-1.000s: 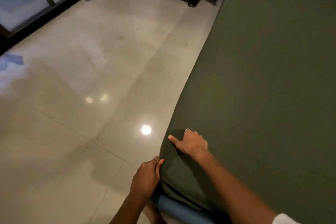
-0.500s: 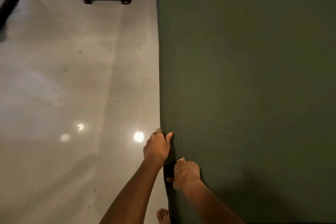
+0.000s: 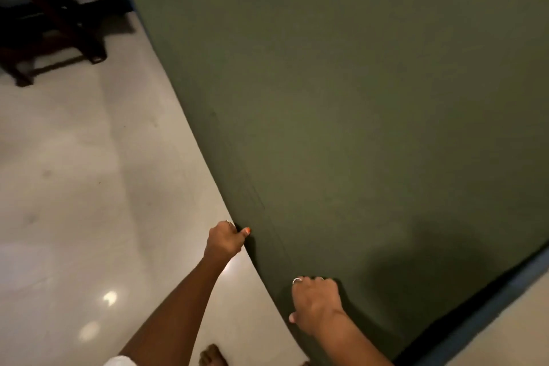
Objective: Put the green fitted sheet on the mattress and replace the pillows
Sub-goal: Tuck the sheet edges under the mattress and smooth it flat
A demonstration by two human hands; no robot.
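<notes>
At the bed's left edge, head view: green fitted sheet [image 3: 371,128] is stretched smooth over the mattress, covering the whole top that shows, from the upper frame down to the near corner at lower right. A blue mattress side [image 3: 487,309] shows as a strip below the sheet's near edge at lower right.

Left hand [image 3: 224,239] is at the sheet's side edge, fingers curled down over the edge and gripping the fabric there; thumb with an orange nail lies on top of the sheet, a ring shows on one finger. Forearm runs back down toward frame bottom over the floor.

Right hand [image 3: 316,303] sits nearer the corner, on the same edge, knuckles up, fingers curled into the sheet and holding it; rings on two fingers, thumb tip sticks out to the left past the edge. The cloth puckers slightly and is shadowed around it. The two hands are apart, both touching the sheet.

Pale tiled floor [image 3: 89,202] fills the left side, glossy, with light reflections near the bottom. A bare foot [image 3: 212,356] stands on it at the bottom edge, just beside the bed. Dark wooden furniture [image 3: 50,24] stands at upper left, near the far end of the bed. White sleeve [image 3: 120,361] edge shows at the bottom.
</notes>
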